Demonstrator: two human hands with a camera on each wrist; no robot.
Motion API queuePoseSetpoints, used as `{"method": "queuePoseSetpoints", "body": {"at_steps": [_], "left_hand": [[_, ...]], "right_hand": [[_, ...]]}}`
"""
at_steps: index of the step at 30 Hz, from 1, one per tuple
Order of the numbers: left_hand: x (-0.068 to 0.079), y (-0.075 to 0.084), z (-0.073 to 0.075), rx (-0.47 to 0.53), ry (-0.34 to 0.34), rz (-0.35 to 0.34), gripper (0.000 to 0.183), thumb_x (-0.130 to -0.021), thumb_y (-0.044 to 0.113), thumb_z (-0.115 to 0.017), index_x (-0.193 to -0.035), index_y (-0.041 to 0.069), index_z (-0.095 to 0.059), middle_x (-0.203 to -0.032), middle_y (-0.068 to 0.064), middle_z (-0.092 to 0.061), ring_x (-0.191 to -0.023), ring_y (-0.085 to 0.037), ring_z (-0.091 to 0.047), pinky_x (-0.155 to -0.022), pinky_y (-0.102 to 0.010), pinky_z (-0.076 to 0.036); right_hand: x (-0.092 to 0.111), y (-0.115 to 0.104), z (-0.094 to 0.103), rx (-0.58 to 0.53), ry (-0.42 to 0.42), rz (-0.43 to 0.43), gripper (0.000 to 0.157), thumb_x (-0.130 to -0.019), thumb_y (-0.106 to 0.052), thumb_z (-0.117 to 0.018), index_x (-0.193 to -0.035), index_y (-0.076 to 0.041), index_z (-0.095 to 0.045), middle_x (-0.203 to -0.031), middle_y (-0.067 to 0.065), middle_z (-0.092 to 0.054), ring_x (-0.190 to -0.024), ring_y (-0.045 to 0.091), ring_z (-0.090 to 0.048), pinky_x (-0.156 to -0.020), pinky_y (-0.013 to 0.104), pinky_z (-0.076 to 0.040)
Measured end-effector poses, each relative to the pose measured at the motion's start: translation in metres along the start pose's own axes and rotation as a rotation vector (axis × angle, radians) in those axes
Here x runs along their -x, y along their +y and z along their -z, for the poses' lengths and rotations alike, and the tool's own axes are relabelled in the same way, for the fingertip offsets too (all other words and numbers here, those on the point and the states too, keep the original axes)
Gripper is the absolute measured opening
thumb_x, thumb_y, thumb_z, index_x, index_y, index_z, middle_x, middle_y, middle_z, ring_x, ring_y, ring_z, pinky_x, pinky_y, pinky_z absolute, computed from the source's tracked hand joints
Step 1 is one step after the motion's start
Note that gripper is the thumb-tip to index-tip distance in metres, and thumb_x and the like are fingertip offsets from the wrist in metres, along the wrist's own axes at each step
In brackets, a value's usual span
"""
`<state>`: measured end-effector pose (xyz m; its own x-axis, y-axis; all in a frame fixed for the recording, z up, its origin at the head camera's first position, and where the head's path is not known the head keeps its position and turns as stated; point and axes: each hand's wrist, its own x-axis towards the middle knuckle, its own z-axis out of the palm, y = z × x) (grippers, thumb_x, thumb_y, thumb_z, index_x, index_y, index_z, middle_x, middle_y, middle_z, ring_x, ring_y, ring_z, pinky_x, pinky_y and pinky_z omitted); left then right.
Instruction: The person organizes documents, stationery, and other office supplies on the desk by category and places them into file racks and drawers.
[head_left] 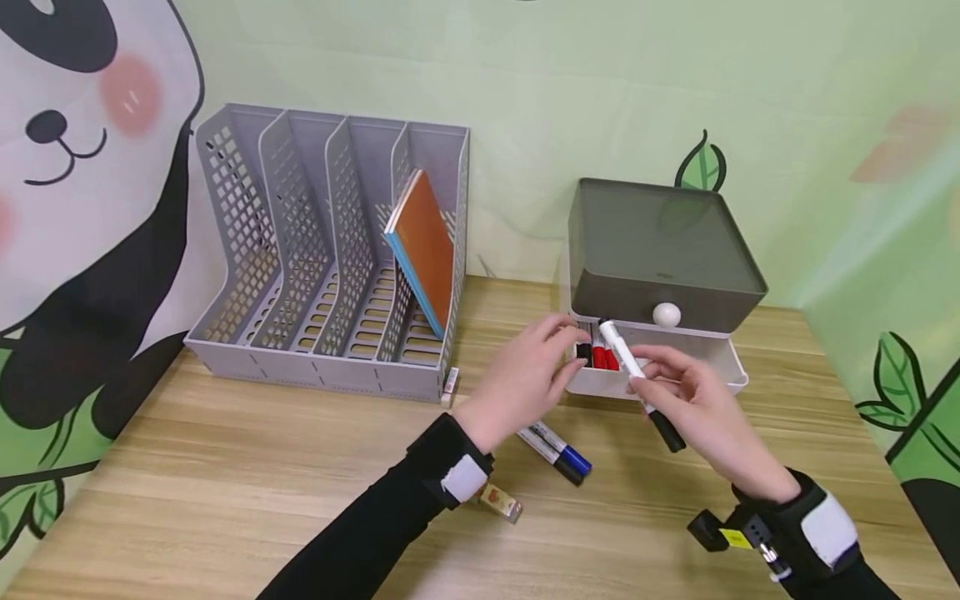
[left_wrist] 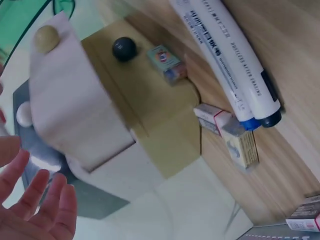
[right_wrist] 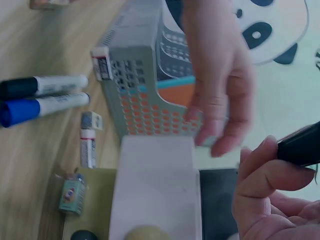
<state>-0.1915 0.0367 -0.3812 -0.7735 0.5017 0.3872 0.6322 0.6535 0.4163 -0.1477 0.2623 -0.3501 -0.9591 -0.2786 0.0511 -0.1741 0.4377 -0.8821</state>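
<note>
White black-capped marker [head_left: 621, 346]: pinched in the right hand [head_left: 693, 404]
Left hand [head_left: 521, 379]: fingers loosely bent, unclasped, beside the white drawer [head_left: 607, 384]

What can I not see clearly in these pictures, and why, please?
Head: the back part inside the open white plastic drawer; the dark grey plastic drawer above hides it.
Head: print on the held white cylindrical black-capped marker; too small.
Right wrist: most of that marker; the right edge cuts it off.
Right wrist: details of the bare left hand; blurred.
Left wrist: caps of two loose white cylindrical markers; the top edge cuts them off.
</note>
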Motion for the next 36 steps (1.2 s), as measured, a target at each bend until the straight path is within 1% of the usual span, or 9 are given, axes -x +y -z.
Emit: {"method": "queuePoseSetpoints", "body": {"at_steps": [3,6,10,13,17,23,27,32,36], "left_hand": [[-0.003,0.002,-0.007,-0.051,-0.030,-0.020,0.022,-0.105,0.025,-0.061,-0.121,0.013,-0.072,-0.139,-0.007,-0.061,-0.125,-0.023,-0.063,-0.103,-0.033,-0.055],[-0.004,0.004,-0.010,-0.083,-0.068,-0.014,0.020,-0.105,0.026,-0.062,-0.114,0.015,-0.076,-0.141,-0.008,-0.062,-0.125,-0.024,-0.063,-0.103,-0.034,-0.055],[-0.004,0.003,-0.013,-0.107,-0.099,0.008,0.021,-0.105,0.026,-0.061,-0.114,0.015,-0.076,-0.143,-0.008,-0.061,-0.126,-0.024,-0.063,-0.105,-0.034,-0.055],[-0.003,0.002,-0.015,-0.097,-0.096,0.006,0.020,-0.105,0.025,-0.062,-0.114,0.013,-0.076,-0.142,-0.009,-0.062,-0.126,-0.024,-0.063,-0.106,-0.034,-0.054],[0.002,0.003,-0.016,-0.082,-0.091,-0.023,0.018,-0.104,0.023,-0.063,-0.111,0.013,-0.076,-0.140,-0.008,-0.063,-0.123,-0.024,-0.065,-0.106,-0.033,-0.054],[0.014,0.009,-0.014,-0.079,-0.111,-0.047,0.018,-0.105,0.024,-0.062,-0.112,0.015,-0.076,-0.140,-0.006,-0.063,-0.125,-0.024,-0.063,-0.109,-0.034,-0.052],[0.019,0.012,-0.015,-0.090,-0.106,-0.067,0.020,-0.106,0.025,-0.060,-0.111,0.015,-0.076,-0.137,-0.006,-0.064,-0.126,-0.024,-0.062,-0.111,-0.033,-0.050],[0.021,0.013,-0.016,-0.087,-0.102,-0.070,0.021,-0.106,0.027,-0.059,-0.110,0.015,-0.076,-0.136,-0.004,-0.064,-0.125,-0.024,-0.062,-0.111,-0.032,-0.050],[0.021,0.012,-0.015,-0.078,-0.106,-0.067,0.021,-0.106,0.027,-0.059,-0.111,0.014,-0.076,-0.136,-0.005,-0.064,-0.125,-0.023,-0.062,-0.111,-0.033,-0.050]], "right_hand": [[-0.002,0.000,0.010,-0.001,-0.004,-0.039,0.043,-0.105,-0.009,-0.056,-0.145,0.006,-0.049,-0.097,0.002,-0.067,-0.074,0.007,-0.065,-0.068,0.023,-0.056],[-0.003,0.002,0.016,-0.010,-0.024,-0.065,0.044,-0.106,-0.010,-0.055,-0.146,0.006,-0.048,-0.098,0.000,-0.067,-0.074,0.009,-0.065,-0.065,0.023,-0.054],[-0.005,0.004,0.021,0.003,-0.062,-0.094,0.047,-0.105,-0.011,-0.055,-0.148,0.007,-0.045,-0.103,0.004,-0.065,-0.076,0.007,-0.066,-0.067,0.023,-0.054],[-0.006,0.004,0.023,0.019,-0.074,-0.105,0.048,-0.104,-0.011,-0.056,-0.148,0.008,-0.046,-0.103,0.006,-0.066,-0.075,0.007,-0.066,-0.066,0.023,-0.054],[-0.006,0.005,0.026,0.057,-0.080,-0.114,0.047,-0.103,-0.010,-0.057,-0.146,0.008,-0.048,-0.102,0.010,-0.066,-0.074,0.008,-0.066,-0.064,0.022,-0.052],[-0.009,0.006,0.029,0.111,-0.083,-0.128,0.047,-0.102,-0.008,-0.056,-0.144,0.011,-0.049,-0.109,0.019,-0.066,-0.077,0.007,-0.066,-0.064,0.022,-0.053],[-0.012,0.009,0.028,0.150,-0.067,-0.144,0.047,-0.102,-0.008,-0.055,-0.144,0.012,-0.049,-0.111,0.022,-0.068,-0.078,0.006,-0.066,-0.061,0.022,-0.052],[-0.022,0.012,0.027,0.234,-0.059,-0.131,0.044,-0.101,-0.009,-0.057,-0.139,0.013,-0.053,-0.104,0.021,-0.069,-0.078,0.013,-0.063,-0.059,0.023,-0.047],[-0.030,0.016,0.027,0.267,-0.053,-0.124,0.043,-0.100,-0.007,-0.059,-0.137,0.014,-0.055,-0.103,0.022,-0.068,-0.083,0.019,-0.064,-0.063,0.021,-0.049]]}}
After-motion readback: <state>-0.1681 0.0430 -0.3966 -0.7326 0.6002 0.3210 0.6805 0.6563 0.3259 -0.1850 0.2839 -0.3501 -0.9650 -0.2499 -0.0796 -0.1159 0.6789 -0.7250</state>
